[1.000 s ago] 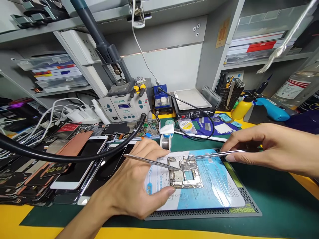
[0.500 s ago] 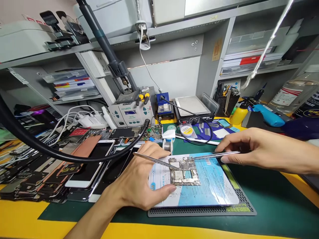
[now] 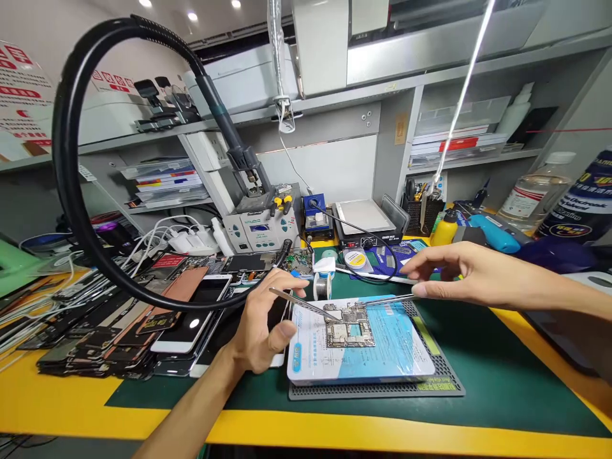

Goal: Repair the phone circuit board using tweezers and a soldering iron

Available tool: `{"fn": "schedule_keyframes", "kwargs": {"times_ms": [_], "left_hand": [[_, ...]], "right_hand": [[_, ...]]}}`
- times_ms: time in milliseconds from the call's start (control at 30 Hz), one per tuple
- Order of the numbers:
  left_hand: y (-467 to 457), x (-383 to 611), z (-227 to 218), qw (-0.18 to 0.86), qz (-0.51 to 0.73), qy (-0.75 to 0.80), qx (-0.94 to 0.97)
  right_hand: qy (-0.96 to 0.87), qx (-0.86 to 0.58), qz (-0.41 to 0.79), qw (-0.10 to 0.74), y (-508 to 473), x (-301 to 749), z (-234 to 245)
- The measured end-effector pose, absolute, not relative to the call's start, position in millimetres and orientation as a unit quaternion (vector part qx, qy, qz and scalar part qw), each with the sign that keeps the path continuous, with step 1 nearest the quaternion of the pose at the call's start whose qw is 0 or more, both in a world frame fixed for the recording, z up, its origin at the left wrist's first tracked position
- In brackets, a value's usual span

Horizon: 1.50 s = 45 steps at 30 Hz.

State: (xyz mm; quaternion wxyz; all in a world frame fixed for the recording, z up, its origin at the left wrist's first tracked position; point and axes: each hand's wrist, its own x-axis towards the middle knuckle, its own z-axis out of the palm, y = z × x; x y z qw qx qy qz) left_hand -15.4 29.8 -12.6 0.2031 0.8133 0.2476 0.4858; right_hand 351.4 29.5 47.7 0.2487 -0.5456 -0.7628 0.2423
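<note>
Two tweezers (image 3: 301, 305) (image 3: 387, 299) cross a logic board (image 3: 349, 333), tips hard to see.

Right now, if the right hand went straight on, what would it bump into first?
The right hand points left and down, so its thin silver metal tweezers would first meet the flat silver-and-gold circuit board on the blue-and-white printed sheet. The tips look very close, but depth is unclear.

Logic board (image 3: 349, 328) on card (image 3: 401, 357), spool (image 3: 322, 287) behind, phones (image 3: 95, 338) left
</note>
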Motion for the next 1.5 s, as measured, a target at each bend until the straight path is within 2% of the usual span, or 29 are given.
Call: {"fn": "schedule_keyframes", "kwargs": {"times_ms": [100,233,300,400,533,833,1000,1133,1200,1300,1333,1367,1433,1500], "left_hand": [[32,-19,-15,0.186,0.545,0.256,0.776],[41,-27,-18,0.127,0.659,0.289,0.683],[48,-32,-19,0.113,0.693,0.311,0.64],[56,-37,-23,0.118,0.698,0.352,0.612],[59,-39,-26,0.11,0.671,0.401,0.614],[53,-36,-20,0.052,0.617,0.435,0.653],[55,-36,-17,0.015,0.619,0.431,0.656],[57,-37,-18,-0.004,0.617,0.426,0.661],[59,-39,-20,-0.013,0.616,0.429,0.661],[64,-43,-24,-0.026,0.614,0.437,0.657],[66,-44,-25,-0.03,0.612,0.44,0.656],[68,-45,-26,-0.034,0.61,0.443,0.656],[71,-48,-27,-0.039,0.607,0.446,0.657],[73,-49,-28,-0.042,0.605,0.446,0.658]], "right_hand": [[-0.754,-0.507,0.286,0.304,29,351,52],[-0.645,-0.482,0.287,0.519,33,350,48],[-0.596,-0.472,0.267,0.593,38,350,43],[-0.538,-0.474,0.23,0.657,48,353,33],[-0.493,-0.488,0.219,0.686,59,357,22],[-0.498,-0.514,0.222,0.662,56,356,21],[-0.529,-0.562,0.118,0.625,51,357,29],[-0.586,-0.572,0.055,0.571,30,331,62],[-0.65,-0.549,0.077,0.52,14,303,84],[-0.756,-0.505,0.203,0.364,2,253,111],[-0.764,-0.506,0.271,0.293,5,235,116],[-0.744,-0.526,0.324,0.257,12,219,119],[-0.708,-0.564,0.343,0.252,36,189,116],[-0.661,-0.603,0.344,0.286,67,166,106]]}}
